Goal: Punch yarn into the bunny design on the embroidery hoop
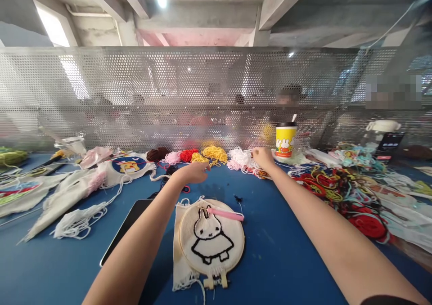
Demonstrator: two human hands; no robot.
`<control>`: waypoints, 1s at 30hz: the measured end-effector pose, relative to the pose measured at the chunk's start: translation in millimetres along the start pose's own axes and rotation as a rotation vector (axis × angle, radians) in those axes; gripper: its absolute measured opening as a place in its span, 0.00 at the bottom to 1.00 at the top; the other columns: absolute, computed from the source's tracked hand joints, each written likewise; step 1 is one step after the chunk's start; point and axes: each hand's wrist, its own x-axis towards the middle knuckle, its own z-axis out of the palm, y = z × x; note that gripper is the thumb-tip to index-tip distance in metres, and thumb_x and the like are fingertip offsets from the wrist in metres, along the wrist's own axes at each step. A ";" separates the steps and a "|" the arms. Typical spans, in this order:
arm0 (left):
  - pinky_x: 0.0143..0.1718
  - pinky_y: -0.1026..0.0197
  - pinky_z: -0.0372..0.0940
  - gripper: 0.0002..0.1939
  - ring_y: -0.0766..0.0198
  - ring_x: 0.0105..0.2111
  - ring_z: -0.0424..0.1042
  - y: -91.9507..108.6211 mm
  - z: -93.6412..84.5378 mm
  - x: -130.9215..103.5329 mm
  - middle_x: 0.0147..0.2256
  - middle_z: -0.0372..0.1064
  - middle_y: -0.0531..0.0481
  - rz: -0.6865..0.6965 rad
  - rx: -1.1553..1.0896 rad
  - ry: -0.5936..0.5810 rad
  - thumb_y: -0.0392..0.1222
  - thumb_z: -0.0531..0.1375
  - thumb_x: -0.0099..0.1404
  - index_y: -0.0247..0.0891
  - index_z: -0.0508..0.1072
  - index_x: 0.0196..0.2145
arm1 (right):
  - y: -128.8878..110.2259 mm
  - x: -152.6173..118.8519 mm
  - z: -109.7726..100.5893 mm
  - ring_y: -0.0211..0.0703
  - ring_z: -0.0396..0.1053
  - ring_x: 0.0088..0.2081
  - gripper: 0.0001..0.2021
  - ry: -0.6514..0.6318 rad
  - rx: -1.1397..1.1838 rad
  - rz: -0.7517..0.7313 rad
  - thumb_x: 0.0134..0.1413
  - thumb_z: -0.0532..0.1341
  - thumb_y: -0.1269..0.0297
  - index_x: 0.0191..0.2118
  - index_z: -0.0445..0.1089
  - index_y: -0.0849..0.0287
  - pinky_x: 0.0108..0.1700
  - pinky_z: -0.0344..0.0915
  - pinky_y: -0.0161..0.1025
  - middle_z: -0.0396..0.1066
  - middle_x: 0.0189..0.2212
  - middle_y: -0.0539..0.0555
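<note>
Both arms reach to the back of the blue table. My left hand [194, 172] is by the yellow yarn [215, 154], its fingers bent; whether it holds anything is unclear. At the right edge of the white yarn [240, 157], my right hand [263, 158] has its fingers curled together, and what they hold is too small to tell. Between my forearms lies an embroidery hoop [212, 244] with a black-outlined rabbit on white cloth. A pink tool [225, 213] rests across the hoop's upper part. Red yarn [188, 155] sits behind my left hand.
A dark phone [124, 228] lies under my left forearm. A yellow cup [285, 141] stands just right of my right hand. Tangled yarn [324, 183] covers the right side. Embroidered cloths [128, 165] lie at left. A perforated metal screen [202, 93] rises behind the table.
</note>
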 end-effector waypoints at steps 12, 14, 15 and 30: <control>0.41 0.57 0.62 0.15 0.64 0.39 0.67 34.5 -6.9 -4.8 0.40 0.68 0.47 0.255 -0.308 0.281 0.42 0.52 0.60 0.36 0.63 0.45 | -118.8 -64.8 -70.8 0.34 0.65 0.24 0.10 -0.053 0.297 -0.459 0.45 0.56 0.69 0.35 0.70 0.58 0.28 0.62 0.33 0.70 0.23 0.49; 0.35 0.59 0.64 0.10 0.67 0.31 0.69 35.5 -3.9 -2.7 0.30 0.70 0.50 0.266 -0.367 0.238 0.41 0.51 0.61 0.33 0.67 0.36 | -121.3 -67.7 -69.5 0.34 0.65 0.25 0.10 -0.043 0.311 -0.459 0.44 0.55 0.71 0.35 0.70 0.59 0.29 0.62 0.33 0.70 0.24 0.49; 0.32 0.59 0.65 0.11 0.68 0.28 0.69 34.6 -2.3 -1.2 0.28 0.69 0.51 0.257 -0.394 0.228 0.41 0.50 0.61 0.32 0.68 0.33 | -119.7 -67.2 -68.4 0.35 0.65 0.26 0.10 -0.037 0.314 -0.452 0.44 0.55 0.72 0.34 0.70 0.60 0.29 0.62 0.34 0.70 0.25 0.50; 0.11 0.72 0.42 0.16 0.76 0.09 0.44 28.3 -23.3 -11.8 0.11 0.42 0.63 0.283 -1.175 0.536 0.40 0.45 0.64 0.36 0.61 0.20 | -105.4 -68.5 -33.5 0.34 0.67 0.26 0.10 -0.526 0.496 -0.503 0.49 0.54 0.63 0.36 0.64 0.61 0.30 0.63 0.33 0.69 0.22 0.49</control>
